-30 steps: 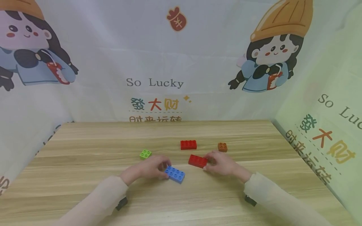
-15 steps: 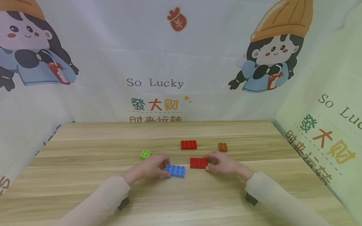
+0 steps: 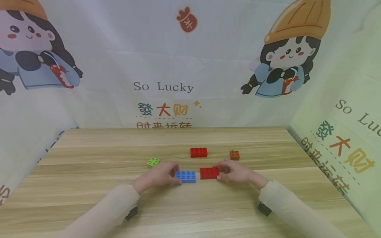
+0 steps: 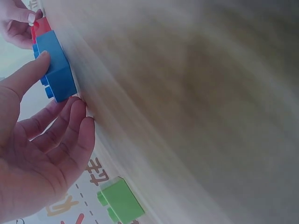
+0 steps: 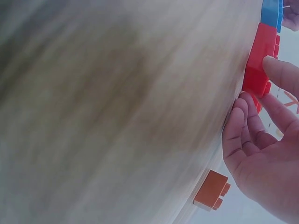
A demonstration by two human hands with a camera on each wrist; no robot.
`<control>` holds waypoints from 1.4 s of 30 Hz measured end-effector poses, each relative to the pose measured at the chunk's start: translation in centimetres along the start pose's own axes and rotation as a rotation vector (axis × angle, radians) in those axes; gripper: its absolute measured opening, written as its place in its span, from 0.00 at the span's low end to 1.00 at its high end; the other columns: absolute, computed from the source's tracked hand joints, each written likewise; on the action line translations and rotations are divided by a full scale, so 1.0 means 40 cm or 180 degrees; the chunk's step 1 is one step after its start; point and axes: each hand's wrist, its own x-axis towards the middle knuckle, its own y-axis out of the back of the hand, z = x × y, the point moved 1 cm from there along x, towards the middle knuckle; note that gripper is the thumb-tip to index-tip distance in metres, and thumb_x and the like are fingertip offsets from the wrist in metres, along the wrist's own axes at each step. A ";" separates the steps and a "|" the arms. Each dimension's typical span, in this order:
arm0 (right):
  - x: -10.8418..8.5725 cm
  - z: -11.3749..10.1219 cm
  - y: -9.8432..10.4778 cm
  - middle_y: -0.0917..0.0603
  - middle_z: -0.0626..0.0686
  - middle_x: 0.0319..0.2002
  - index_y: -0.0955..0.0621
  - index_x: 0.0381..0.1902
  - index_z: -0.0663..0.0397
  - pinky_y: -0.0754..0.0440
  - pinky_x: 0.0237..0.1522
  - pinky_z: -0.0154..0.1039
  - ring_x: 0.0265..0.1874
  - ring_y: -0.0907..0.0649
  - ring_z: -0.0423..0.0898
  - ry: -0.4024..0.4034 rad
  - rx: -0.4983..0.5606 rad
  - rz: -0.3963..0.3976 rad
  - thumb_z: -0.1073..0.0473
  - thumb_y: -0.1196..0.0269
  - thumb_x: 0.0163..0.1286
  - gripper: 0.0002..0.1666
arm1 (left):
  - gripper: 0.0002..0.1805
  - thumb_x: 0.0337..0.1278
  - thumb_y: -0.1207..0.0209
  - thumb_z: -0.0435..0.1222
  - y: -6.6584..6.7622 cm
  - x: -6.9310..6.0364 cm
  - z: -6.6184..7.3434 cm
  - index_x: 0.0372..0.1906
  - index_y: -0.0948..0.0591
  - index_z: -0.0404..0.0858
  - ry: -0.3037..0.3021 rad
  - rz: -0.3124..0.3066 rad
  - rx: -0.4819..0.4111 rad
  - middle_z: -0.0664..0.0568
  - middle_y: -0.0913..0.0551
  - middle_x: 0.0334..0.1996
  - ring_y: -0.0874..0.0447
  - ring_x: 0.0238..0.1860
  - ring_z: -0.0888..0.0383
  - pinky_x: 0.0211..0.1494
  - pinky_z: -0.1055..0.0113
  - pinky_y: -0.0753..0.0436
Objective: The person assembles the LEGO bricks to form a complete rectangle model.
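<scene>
In the head view my left hand (image 3: 158, 174) pinches the left end of a blue building brick (image 3: 186, 177), thumb on the near side. My right hand (image 3: 233, 171) pinches the right end of a red building brick (image 3: 209, 173). Both bricks are at the table's middle, studs up and roughly in line, with a narrow gap between their facing ends. The left wrist view shows my thumb on the side of the blue brick (image 4: 57, 67). From the right wrist, my thumb lies against the red brick (image 5: 261, 58), the other fingers at its end and far side.
Behind the held bricks lies a second red brick (image 3: 198, 152). A small green brick (image 3: 153, 162) is beyond my left hand, and a small orange-brown brick (image 3: 234, 155) beyond my right. The wooden table (image 3: 98, 152) ends at a printed cloth backdrop (image 3: 220, 109).
The blue brick has turned from slanted to straight and moved slightly away from me with my left hand. The red brick in my right hand has straightened too and shifted slightly nearer.
</scene>
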 end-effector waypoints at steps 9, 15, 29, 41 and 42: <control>0.002 -0.004 -0.002 0.25 0.49 0.41 0.27 0.52 0.56 0.28 0.42 0.43 0.41 0.25 0.47 -0.0038 0.0009 -0.0021 0.57 0.39 0.58 0.23 | 0.18 0.39 0.34 0.45 -0.002 0.009 0.007 0.32 0.25 0.39 0.0081 0.0009 0.0011 0.56 0.27 0.24 0.30 0.26 0.61 0.30 0.66 0.28; 0.005 -0.002 -0.003 0.25 0.49 0.41 0.27 0.52 0.56 0.28 0.42 0.43 0.41 0.26 0.47 -0.0019 0.0061 -0.0052 0.57 0.39 0.59 0.23 | 0.19 0.38 0.34 0.45 -0.004 0.017 0.011 0.33 0.25 0.39 0.0130 0.0021 0.0049 0.56 0.27 0.23 0.30 0.26 0.61 0.30 0.67 0.28; 0.008 0.000 -0.005 0.25 0.49 0.40 0.26 0.52 0.56 0.28 0.40 0.41 0.39 0.26 0.45 0.0004 0.0117 -0.0055 0.58 0.39 0.58 0.23 | 0.18 0.39 0.34 0.46 -0.009 0.026 0.012 0.33 0.25 0.39 0.0084 0.0033 0.0115 0.57 0.26 0.24 0.30 0.25 0.62 0.29 0.68 0.28; 0.007 -0.002 -0.005 0.25 0.48 0.41 0.27 0.53 0.55 0.27 0.40 0.41 0.39 0.26 0.45 -0.0059 0.0119 -0.0076 0.57 0.38 0.58 0.24 | 0.18 0.39 0.34 0.45 -0.006 0.024 0.017 0.33 0.25 0.38 0.0063 0.0042 0.0107 0.56 0.27 0.23 0.31 0.25 0.61 0.28 0.67 0.29; 0.008 -0.002 -0.005 0.25 0.48 0.41 0.27 0.53 0.55 0.28 0.40 0.41 0.39 0.26 0.45 -0.0063 0.0125 -0.0081 0.56 0.38 0.58 0.25 | 0.19 0.39 0.34 0.45 -0.006 0.024 0.016 0.33 0.25 0.38 0.0055 0.0045 0.0108 0.56 0.27 0.23 0.31 0.25 0.61 0.29 0.67 0.29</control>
